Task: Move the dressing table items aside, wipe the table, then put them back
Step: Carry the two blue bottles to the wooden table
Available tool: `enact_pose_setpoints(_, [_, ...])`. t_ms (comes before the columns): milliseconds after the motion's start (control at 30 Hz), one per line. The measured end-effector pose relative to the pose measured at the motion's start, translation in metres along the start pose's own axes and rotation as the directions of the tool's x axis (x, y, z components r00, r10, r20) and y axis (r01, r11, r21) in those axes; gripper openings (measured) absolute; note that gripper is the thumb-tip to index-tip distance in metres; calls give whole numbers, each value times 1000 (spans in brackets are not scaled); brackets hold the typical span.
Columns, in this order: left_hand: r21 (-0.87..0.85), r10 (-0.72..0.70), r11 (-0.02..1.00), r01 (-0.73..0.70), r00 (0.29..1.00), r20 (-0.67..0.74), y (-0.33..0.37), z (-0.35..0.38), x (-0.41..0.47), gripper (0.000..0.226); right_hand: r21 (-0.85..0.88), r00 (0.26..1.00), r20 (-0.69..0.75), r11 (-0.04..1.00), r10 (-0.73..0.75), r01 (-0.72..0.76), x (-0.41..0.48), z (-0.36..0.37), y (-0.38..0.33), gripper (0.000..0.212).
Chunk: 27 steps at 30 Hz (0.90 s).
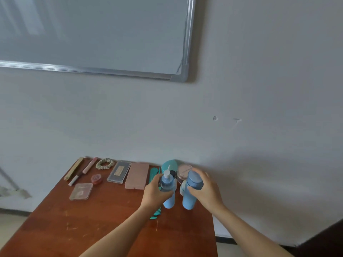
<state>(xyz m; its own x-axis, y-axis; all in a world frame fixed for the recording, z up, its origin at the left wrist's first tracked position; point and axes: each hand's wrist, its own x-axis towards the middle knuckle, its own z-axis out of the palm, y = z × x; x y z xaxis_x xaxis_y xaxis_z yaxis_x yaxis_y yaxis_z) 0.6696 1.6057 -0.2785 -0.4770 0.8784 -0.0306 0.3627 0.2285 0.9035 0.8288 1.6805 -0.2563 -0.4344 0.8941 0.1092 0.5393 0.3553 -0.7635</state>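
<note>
Here, in the head view, the left hand [155, 191] is wrapped around a pale blue pump bottle [168, 190] and the right hand [206, 190] around a taller blue capped bottle [192, 190], both near the far right of the reddish-brown wooden counter [104, 219]. Whether they are being cleared or returned is unclear; the pink rectangular palette [137, 175] and other cosmetics lie in a row along the wall, and no cloth shows.

pump bottle [168, 184] left of capped bottle [192, 190], jar [182, 173] seemingly behind
</note>
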Motion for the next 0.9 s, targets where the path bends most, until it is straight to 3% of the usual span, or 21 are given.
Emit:
enact_pose_setpoints(633, [121, 66, 989, -83, 989, 133, -13, 10, 16, 38, -21, 999, -34, 999, 36, -37, 0, 21, 5, 53])
enact_pose_setpoints(800, [300, 81, 944, -134, 980, 182, -20, 3, 17, 66, -38, 997, -58, 998, -51, 49, -5, 23, 14, 85])
enact_pose_setpoints(900, [348, 46, 931, -108, 982, 184, -25, -6, 14, 78, -72, 997, -60, 996, -50, 46, -9, 21, 15, 75])
